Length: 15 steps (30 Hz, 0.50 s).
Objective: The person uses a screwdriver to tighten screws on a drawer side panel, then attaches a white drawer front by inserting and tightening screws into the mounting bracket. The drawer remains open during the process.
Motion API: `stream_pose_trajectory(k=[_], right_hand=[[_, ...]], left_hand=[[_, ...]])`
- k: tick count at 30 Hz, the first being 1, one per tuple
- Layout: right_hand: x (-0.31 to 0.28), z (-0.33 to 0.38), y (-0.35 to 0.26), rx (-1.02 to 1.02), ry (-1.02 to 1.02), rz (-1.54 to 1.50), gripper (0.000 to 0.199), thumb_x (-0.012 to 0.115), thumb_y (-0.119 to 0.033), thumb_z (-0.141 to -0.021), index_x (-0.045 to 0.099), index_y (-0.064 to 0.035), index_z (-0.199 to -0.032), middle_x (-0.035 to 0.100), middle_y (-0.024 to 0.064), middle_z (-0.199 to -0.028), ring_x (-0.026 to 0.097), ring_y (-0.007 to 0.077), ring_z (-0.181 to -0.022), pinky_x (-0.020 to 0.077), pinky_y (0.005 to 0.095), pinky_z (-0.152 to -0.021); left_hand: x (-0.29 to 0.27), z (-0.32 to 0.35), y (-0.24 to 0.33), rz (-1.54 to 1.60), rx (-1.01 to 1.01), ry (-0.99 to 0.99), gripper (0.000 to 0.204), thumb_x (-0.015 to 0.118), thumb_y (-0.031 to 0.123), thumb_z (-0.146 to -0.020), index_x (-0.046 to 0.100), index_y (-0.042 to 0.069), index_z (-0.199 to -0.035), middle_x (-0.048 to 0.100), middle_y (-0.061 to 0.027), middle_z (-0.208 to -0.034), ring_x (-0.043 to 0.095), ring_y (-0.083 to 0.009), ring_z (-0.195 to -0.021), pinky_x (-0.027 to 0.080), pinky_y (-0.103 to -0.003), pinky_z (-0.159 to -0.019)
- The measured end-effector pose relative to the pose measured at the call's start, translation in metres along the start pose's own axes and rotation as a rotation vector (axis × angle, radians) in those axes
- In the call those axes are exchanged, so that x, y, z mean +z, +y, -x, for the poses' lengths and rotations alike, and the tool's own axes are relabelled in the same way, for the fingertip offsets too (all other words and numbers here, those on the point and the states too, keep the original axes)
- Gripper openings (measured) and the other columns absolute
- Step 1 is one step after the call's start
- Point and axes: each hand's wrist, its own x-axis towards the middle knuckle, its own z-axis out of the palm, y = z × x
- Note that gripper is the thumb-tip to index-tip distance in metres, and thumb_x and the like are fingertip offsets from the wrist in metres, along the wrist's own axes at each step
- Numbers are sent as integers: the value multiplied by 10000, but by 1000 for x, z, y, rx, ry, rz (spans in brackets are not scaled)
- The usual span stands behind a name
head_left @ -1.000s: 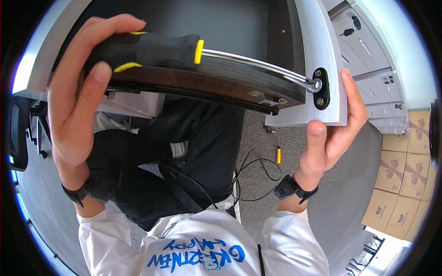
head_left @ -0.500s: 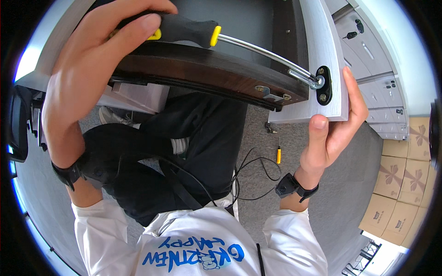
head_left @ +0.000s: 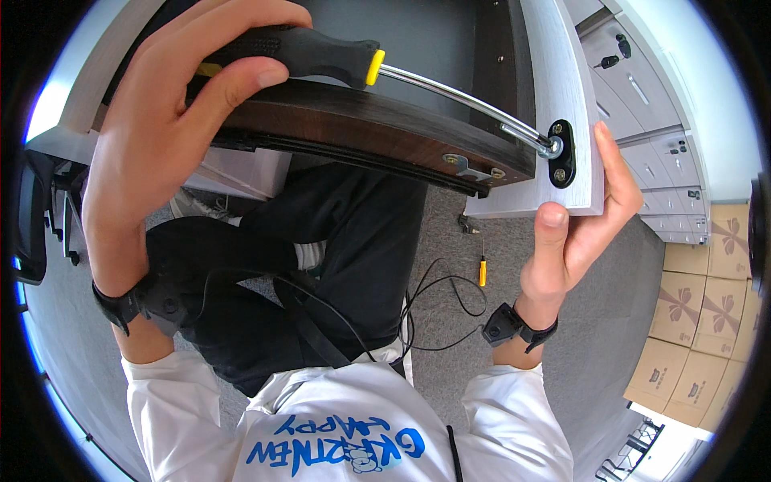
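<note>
My left hand [head_left: 173,112] is wrapped round the black-and-yellow handle of a screwdriver [head_left: 321,56]. Its steel shaft runs to the right, and the tip meets the middle of a black oval plate [head_left: 564,173] on the inner face of a pale wood-grain drawer front [head_left: 554,48]. A thin metal rod lies beside the shaft's end. My right hand [head_left: 574,241] grips the lower right corner of that front, thumb on the near edge and fingers round the outer face. Next to it is the dark brown drawer side [head_left: 353,120], which carries a small metal bracket [head_left: 474,169].
On the carpet lie a small yellow-handled screwdriver [head_left: 483,271], a set of dark keys [head_left: 466,225] and a looped black cable [head_left: 450,281]. Grey cabinets [head_left: 642,161] with keys in their locks line the right, beside stacked cardboard boxes [head_left: 683,305]. A dark chair [head_left: 36,217] stands at far left.
My left thumb and fingers have shifted slightly on the screwdriver handle, and the wrist has turned a little. The tip stays at the black plate, and my right hand keeps its grip.
</note>
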Motion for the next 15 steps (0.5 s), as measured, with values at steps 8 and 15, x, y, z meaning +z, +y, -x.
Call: stream_pose_trajectory(k=[8, 15], right_hand=[[-4, 1, 3, -31, -3, 37, 798, 706, -425, -966, 322, 36, -1493, 446, 222, -1437, 494, 282, -1291, 363, 433, -1115], [-7, 1, 4, -44, -15, 41, 796, 699, -412, -971, 304, 52, -1483, 446, 236, -1430, 500, 286, -1267, 369, 436, -1096]], left_hand=[[10, 4, 1, -124, 67, 96, 342, 531, 241, -1042, 646, 100, -1331, 638, -129, -1220, 647, -271, -1059, 530, -344, -907], [9, 3, 5, -210, 168, 162, 332, 571, 145, -999, 661, 69, -1310, 652, -133, -1241, 646, -284, -1085, 526, -365, -920]])
